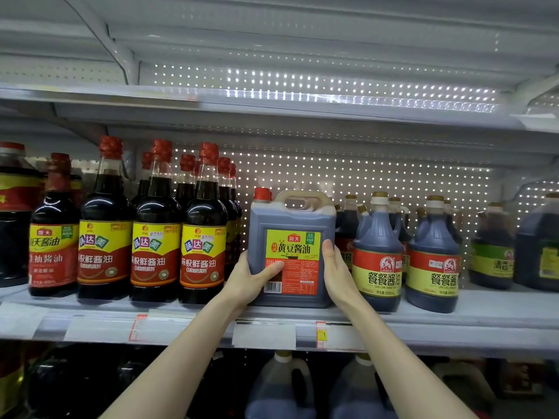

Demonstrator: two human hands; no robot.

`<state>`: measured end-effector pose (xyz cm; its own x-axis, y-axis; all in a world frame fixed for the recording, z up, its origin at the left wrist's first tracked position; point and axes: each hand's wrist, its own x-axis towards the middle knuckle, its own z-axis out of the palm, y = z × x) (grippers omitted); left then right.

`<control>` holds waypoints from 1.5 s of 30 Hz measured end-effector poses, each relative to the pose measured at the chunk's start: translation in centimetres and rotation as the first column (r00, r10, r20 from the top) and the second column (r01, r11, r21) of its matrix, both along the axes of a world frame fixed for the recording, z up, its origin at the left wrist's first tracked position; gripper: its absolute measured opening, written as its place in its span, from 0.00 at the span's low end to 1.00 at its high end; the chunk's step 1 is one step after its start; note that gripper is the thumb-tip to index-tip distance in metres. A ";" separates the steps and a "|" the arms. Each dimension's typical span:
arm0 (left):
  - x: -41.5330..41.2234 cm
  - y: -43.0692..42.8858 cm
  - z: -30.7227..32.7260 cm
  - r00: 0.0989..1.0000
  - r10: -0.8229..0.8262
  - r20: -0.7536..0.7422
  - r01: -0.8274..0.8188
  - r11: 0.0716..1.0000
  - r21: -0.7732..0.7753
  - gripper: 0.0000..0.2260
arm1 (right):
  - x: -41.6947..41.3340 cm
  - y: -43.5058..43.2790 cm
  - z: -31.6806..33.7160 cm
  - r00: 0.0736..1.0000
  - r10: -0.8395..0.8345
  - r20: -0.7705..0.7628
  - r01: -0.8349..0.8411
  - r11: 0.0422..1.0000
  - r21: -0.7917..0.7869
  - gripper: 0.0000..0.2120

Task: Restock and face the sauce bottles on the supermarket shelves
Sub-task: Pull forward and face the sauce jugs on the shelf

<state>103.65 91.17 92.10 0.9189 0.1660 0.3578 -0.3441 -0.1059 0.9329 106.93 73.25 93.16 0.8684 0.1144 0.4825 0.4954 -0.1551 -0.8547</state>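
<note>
A square soy sauce jug (292, 225) with a red cap, a moulded handle and a yellow-and-red label stands at the front of the middle shelf (484, 309), label facing me. My left hand (251, 279) grips its lower left side, thumb across the label. My right hand (338, 270) grips its lower right side. Left of the jug stand tall red-capped bottles (202, 234) in a row. On its right are round jugs (378, 255) with red-and-yellow labels.
The shelf above (272, 101) holds nothing in view. A perforated back panel (378, 176) shows behind the jug. Price tags (266, 335) line the shelf's front rail. Large jugs (281, 388) stand on the lower shelf below my arms. Green-labelled bottles (493, 255) stand far right.
</note>
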 end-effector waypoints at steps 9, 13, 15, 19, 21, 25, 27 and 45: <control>-0.4 -0.1 0.2 1.000 -0.018 -0.007 0.018 1.000 0.000 0.28 | 0.5 0.0 -0.2 1.000 -0.006 -0.011 0.006 1.000 0.002 0.37; -0.4 -0.1 0.2 1.000 -0.012 -0.015 0.012 1.000 0.007 0.28 | 0.3 0.0 0.0 1.000 -0.005 -0.014 0.005 1.000 0.000 0.36; -0.4 -0.1 0.2 1.000 -0.008 -0.015 0.008 1.000 0.012 0.28 | 0.3 0.0 0.0 1.000 -0.007 -0.012 0.007 1.000 0.002 0.36; -0.3 -0.1 0.2 1.000 0.005 -0.013 -0.005 1.000 0.022 0.28 | 0.1 -0.1 0.1 1.000 0.008 -0.012 -0.008 1.000 -0.001 0.35; -0.3 0.0 0.2 1.000 0.006 -0.014 -0.006 1.000 0.028 0.28 | 0.0 -0.1 0.1 1.000 0.013 -0.017 -0.013 1.000 0.000 0.32; -0.5 -0.2 0.3 0.999 0.024 -0.025 -0.023 0.999 0.035 0.26 | -0.3 -0.1 0.2 1.000 0.008 -0.029 -0.008 1.000 -0.011 0.29; -0.8 -0.3 0.4 0.999 0.041 -0.028 -0.040 0.999 0.037 0.26 | -0.5 -0.2 0.4 0.999 0.004 -0.046 -0.005 1.000 -0.013 0.28; -11.5 -0.5 1.9 0.988 0.115 0.101 -0.134 0.968 0.210 0.32 | -9.3 -2.3 1.0 0.997 -0.066 0.045 0.066 0.998 -0.008 0.26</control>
